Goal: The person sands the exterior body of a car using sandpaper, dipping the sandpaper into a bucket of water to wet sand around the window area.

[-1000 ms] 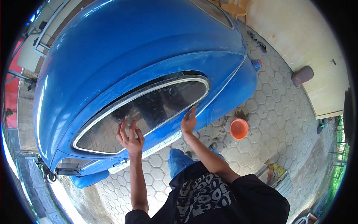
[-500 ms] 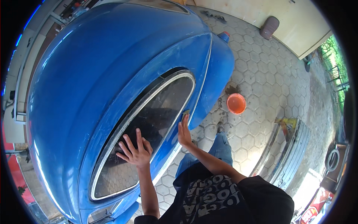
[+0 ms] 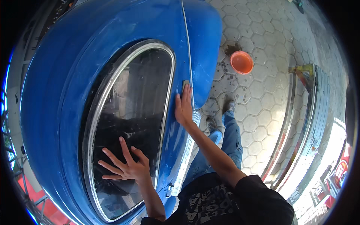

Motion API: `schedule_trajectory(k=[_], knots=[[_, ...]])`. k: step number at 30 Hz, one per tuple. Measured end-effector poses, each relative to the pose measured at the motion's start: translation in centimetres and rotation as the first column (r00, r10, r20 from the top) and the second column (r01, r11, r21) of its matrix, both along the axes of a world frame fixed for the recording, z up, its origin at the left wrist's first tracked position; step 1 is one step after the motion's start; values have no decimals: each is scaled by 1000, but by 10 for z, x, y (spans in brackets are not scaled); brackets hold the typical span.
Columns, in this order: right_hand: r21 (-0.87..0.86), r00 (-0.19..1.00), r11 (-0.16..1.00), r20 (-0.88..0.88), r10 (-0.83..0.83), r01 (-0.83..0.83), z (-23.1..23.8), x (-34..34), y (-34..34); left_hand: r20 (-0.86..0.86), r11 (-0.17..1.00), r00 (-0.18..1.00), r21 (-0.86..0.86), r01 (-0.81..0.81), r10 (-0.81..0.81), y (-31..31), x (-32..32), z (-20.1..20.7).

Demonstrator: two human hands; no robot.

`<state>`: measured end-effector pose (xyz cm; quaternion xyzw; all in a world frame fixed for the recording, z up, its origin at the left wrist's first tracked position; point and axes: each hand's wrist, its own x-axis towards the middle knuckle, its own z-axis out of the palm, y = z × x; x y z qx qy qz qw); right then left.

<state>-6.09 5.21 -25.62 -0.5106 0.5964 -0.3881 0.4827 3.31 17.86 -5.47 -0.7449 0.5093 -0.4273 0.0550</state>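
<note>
The blue car body (image 3: 71, 71) curves up in front of me, with a dark side window (image 3: 129, 108) in a silver-coloured trim. My left hand (image 3: 129, 165) rests on the lower part of the glass, its fingers spread wide and nothing in it. On the blue panel between the window and the rear fender (image 3: 204, 48), my right hand (image 3: 184, 107) lies with its fingers extended. Under its fingertips is a small, flat, tan-grey pad (image 3: 186, 83), pressed to the paint beside the fender seam. The fingers cover part of the pad, and its exact kind is unclear.
An orange bucket (image 3: 243, 72) stands on the hexagonal paving, with wet patches around it. To the right is a long slatted bench (image 3: 318, 93). A light-coloured running board (image 3: 186, 153) runs beside my legs. Red objects (image 3: 341, 172) are at the far right edge.
My view has shifted, so the bucket and fender appear higher in the picture. My left hand stays spread on the glass, and my right hand still presses the pad to the panel near the seam.
</note>
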Motion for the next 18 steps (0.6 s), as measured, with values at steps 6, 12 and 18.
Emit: schedule_trajectory(k=[6,12,18], knots=[[18,994,999,98,49,-51,-13,-1,34,90,1000,996,1,24,-24,1,8,-1],[-148,996,986,27,81,-76,6,6,38,132,1000,991,-5,20,-19,3,14,3],[26,975,975,23,-221,221,-26,-3,-18,98,1000,995,22,12,-14,1,11,-2]])
